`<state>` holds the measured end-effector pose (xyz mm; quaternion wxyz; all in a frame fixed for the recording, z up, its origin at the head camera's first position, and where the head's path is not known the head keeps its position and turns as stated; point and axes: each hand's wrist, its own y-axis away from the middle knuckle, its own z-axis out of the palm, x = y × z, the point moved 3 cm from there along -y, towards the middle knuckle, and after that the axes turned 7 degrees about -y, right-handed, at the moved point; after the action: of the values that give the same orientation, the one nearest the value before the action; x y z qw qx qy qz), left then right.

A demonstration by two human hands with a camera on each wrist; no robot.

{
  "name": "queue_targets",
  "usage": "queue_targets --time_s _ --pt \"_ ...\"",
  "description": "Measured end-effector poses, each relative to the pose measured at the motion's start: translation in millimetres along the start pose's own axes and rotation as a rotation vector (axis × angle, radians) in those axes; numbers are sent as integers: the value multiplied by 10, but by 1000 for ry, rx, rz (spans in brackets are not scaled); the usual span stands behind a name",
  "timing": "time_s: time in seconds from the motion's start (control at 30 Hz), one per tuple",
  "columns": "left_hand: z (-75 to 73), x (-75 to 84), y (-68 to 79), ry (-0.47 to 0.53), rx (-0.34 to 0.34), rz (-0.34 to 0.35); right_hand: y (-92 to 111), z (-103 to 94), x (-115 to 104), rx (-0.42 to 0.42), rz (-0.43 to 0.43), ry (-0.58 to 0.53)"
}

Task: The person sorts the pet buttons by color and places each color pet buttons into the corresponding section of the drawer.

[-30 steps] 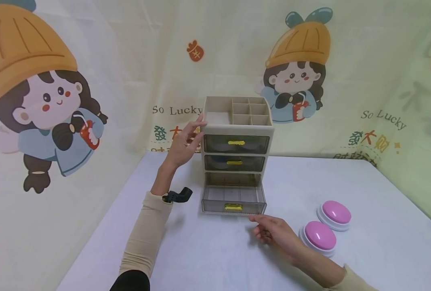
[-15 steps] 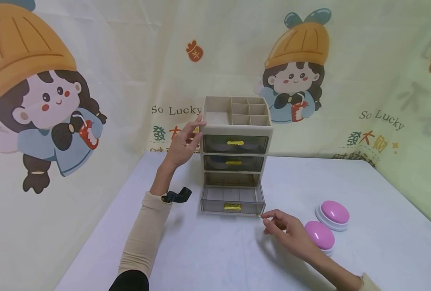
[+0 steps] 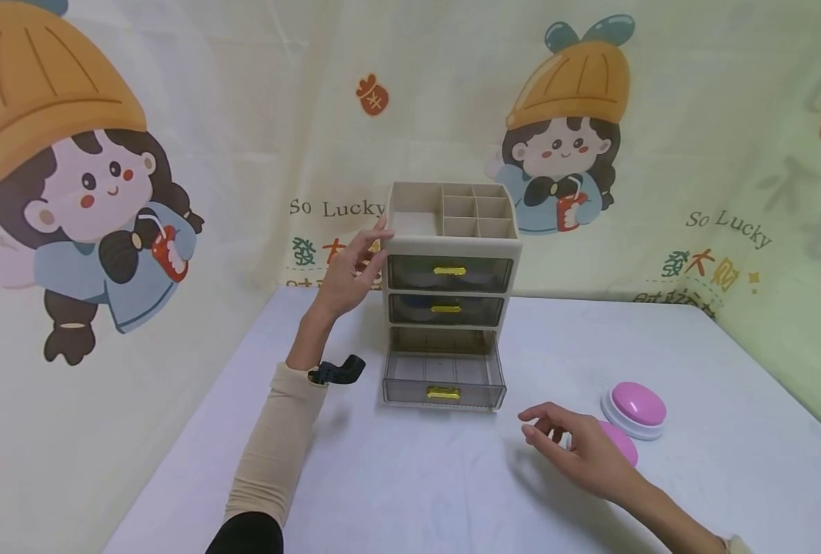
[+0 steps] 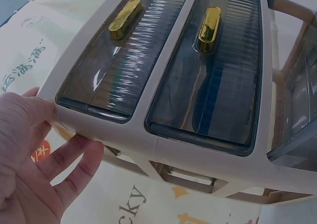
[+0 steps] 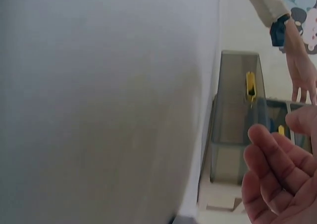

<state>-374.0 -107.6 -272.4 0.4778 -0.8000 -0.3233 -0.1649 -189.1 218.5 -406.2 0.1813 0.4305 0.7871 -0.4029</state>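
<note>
A beige desktop organizer (image 3: 454,246) stands upright on the white-covered table, with open compartments on top. Its lowest smoky drawer (image 3: 445,394), with a gold handle, is pulled out, and I see nothing in it. The two upper drawers are closed; something dark blue shows through the middle drawer (image 4: 213,85). My left hand (image 3: 350,275) rests on the organizer's upper left edge, thumb and fingers extended against it. To the right of the pulled-out drawer, my right hand (image 3: 579,450) hovers over the table, fingers loosely bent and holding nothing.
Two pink round push buttons (image 3: 639,404) on white bases sit at the right; my right hand partly covers the nearer one. Behind the table (image 3: 410,492) hangs a printed cloth (image 3: 452,100) with cartoon figures. A black wrist device (image 3: 341,371) is on the left wrist.
My right hand has moved away from the lowest drawer's right front corner, to the right, and its fingers have loosened. The left hand stays on the organizer, and the drawer stays out.
</note>
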Motion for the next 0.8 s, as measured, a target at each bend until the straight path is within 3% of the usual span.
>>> queue_targets --time_s 0.47,0.63,0.8 --pt "4 -4 -6 0 5 5 154 -241 175 34 -48 -25" --pt "2 -7 -3 2 5 1 197 -354 246 56 -20 -52" --pt "5 -7 -3 11 5 -1 230 -495 335 96 25 -7"
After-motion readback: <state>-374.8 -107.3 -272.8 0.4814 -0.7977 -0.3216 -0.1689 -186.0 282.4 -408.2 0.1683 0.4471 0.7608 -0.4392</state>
